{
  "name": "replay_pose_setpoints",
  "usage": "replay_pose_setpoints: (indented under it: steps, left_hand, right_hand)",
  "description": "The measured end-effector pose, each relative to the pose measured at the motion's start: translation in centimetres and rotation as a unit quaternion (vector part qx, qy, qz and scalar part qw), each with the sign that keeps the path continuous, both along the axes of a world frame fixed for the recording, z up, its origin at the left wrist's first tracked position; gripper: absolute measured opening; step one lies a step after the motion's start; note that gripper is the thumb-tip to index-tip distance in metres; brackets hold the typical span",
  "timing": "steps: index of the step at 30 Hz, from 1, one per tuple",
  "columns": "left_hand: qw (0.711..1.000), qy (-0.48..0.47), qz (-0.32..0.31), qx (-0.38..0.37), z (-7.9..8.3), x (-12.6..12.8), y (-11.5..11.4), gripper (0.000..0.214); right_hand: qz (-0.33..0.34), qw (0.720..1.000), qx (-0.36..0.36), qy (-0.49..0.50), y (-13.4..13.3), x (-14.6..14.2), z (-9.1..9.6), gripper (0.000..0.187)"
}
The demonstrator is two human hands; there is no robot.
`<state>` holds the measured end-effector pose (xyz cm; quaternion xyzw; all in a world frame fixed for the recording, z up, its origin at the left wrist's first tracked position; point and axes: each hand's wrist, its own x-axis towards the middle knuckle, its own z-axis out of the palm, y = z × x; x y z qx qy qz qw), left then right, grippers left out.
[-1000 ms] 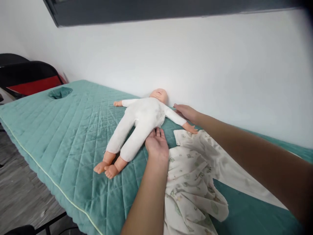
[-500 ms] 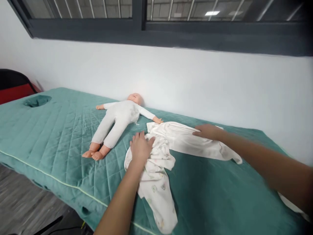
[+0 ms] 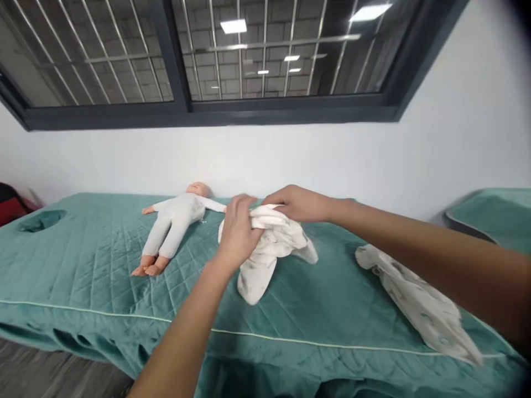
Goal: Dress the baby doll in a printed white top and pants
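A baby doll [image 3: 176, 218] in a white suit lies on its back on the teal quilted bed [image 3: 83, 265], head toward the wall. Right of it, both my hands grip a white printed baby garment [image 3: 269, 249] and hold it bunched above the bed. My left hand [image 3: 238, 232] is closed on its left side, my right hand [image 3: 296, 203] is closed on its top edge. The garment's lower part hangs down and touches the bed.
A second printed white cloth [image 3: 418, 301] lies on the bed at the right. Another teal bed's corner [image 3: 489, 215] shows at far right. A face hole [image 3: 41, 220] sits in the bed at far left. A barred window [image 3: 207, 55] spans the white wall.
My hands left the doll, moved right to the garment and gathered it up off the bed. The view rose and swung right, bringing the window and a second cloth into sight.
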<state>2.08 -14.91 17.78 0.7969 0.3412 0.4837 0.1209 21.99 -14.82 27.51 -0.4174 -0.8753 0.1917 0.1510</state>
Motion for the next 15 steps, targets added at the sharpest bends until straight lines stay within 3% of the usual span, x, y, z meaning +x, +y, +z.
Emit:
replay_pose_setpoints:
  steps: [2, 4, 7, 9, 11, 13, 15]
  left_hand:
    - [1.0, 0.0, -0.001, -0.008, 2.3, 0.7, -0.7, 0.052]
    - [0.998, 0.055, 0.022, -0.039, 4.4, 0.8, -1.7, 0.03]
    - [0.983, 0.097, 0.158, -0.015, 7.2, 0.1, -3.6, 0.01]
    - [0.97, 0.072, 0.231, 0.023, 8.8, -0.3, -5.0, 0.007]
    - [0.966, 0.028, 0.254, 0.033, 10.1, -0.2, -6.5, 0.011]
    - [0.97, -0.033, 0.239, 0.014, 11.1, 0.7, -7.9, 0.014]
    - [0.977, -0.101, 0.186, -0.036, 11.5, 2.0, -9.2, 0.014]
  right_hand:
    - [-0.002, 1.0, 0.014, 0.021, -2.9, -0.3, 2.9, 0.025]
    - [-0.024, 0.999, 0.038, 0.015, -5.6, -0.2, 5.3, 0.023]
    - [-0.127, 0.991, 0.052, -0.003, -9.5, 0.7, 6.8, 0.024]
    - [-0.187, 0.982, -0.005, 0.02, -11.8, 1.5, 6.3, 0.037]
    - [-0.203, 0.971, -0.102, 0.072, -13.7, 1.8, 4.5, 0.049]
    - [-0.203, 0.958, -0.164, 0.122, -15.1, 1.6, 2.1, 0.058]
    - [-0.211, 0.949, -0.155, 0.177, -15.7, 0.7, -0.4, 0.075]
